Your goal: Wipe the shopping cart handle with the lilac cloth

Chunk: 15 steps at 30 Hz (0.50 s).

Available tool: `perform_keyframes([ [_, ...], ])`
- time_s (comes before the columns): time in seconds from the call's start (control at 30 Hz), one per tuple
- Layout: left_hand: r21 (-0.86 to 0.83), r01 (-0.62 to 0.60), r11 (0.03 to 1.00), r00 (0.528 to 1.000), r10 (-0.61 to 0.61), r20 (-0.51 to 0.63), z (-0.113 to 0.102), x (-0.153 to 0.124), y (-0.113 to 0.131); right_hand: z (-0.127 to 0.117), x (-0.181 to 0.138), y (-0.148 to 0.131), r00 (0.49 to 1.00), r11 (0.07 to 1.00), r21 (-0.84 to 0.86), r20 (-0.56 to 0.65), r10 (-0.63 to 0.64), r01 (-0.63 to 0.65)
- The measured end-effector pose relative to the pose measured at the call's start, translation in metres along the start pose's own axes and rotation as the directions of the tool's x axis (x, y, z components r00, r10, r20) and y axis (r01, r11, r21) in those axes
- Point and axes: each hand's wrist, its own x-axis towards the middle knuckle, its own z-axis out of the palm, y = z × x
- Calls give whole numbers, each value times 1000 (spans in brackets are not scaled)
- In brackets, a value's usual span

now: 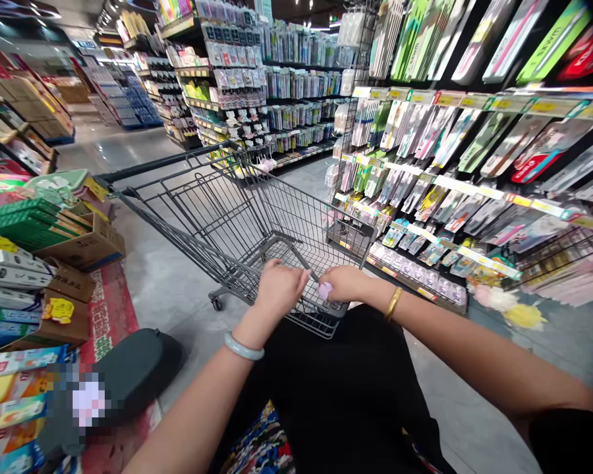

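Note:
A grey wire shopping cart (217, 210) stands in a shop aisle in front of me, its basket bare. My left hand (279, 288), with a pale bangle at the wrist, rests fingers curled on the cart's near rim. My right hand (344, 283), with a gold bangle, is on the same rim just to the right. A small pale pink object (325, 289) sits between my two hands, pinched by the right-hand fingers; what it is cannot be told.
Shelves of packaged small goods (449, 171) line the right side. Cardboard boxes of stacked goods (54, 250) stand at the left. A dark grey bag (133, 368) hangs at my lower left. More shelving (237, 85) lies beyond the cart, with open floor (172, 283) to its left.

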Motion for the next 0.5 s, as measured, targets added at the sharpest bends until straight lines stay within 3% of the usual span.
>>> perform_keyframes([
  [0.1, -113, -49, 992, 996, 58, 74, -2, 2, 39, -9, 1, 18, 1000, 998, -63, -18, 6, -7],
  [0.27, -72, 40, 997, 937, -13, 349, 1, 6, 72, -18, -4, 40, 951, 945, -194, -214, 222, -264],
  [0.3, -71, 41, 997, 921, -10, 389, 2, 6, 73, -15, -8, 38, 962, 957, -179, -193, 192, -227],
  [0.37, -80, 23, 997, 902, 14, 431, 2, 5, 72, -7, -15, 32, 995, 992, -120, -101, 25, -37],
  [0.43, -86, 6, 996, 894, 33, 447, 1, 5, 70, -3, -18, 31, 988, 988, -49, -25, -149, 148],
  [0.5, -90, 7, 996, 888, 35, 459, 2, 7, 70, -4, -14, 41, 985, 984, -35, 22, -173, 174],
])
